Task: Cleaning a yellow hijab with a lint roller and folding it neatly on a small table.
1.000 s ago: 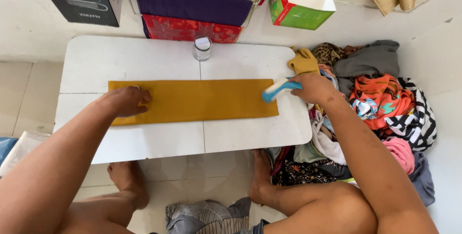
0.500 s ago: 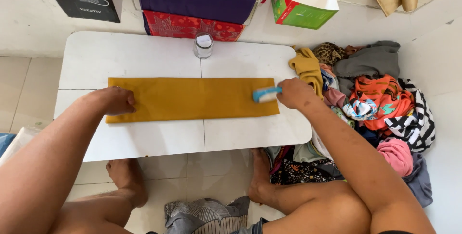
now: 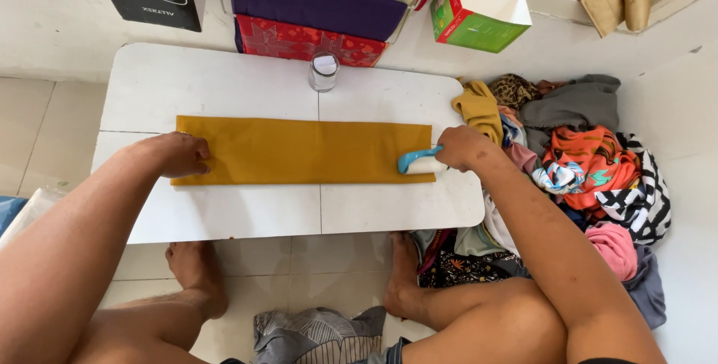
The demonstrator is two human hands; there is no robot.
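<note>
White worktop fills mid-frame, mustard cloth strip flat across it. Left hand presses its left end (anchoring it); right hand grips a blue-handled lint roller at the right end.

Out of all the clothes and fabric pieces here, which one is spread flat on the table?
The long mustard-yellow cloth, held by the left hand while the right hand works a blue-handled roller. The others lie crumpled in the pile beside the table.

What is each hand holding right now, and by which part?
Right hand grips the lint roller by its blue handle. Left hand holds nothing; it presses flat on the mustard cloth.
</note>
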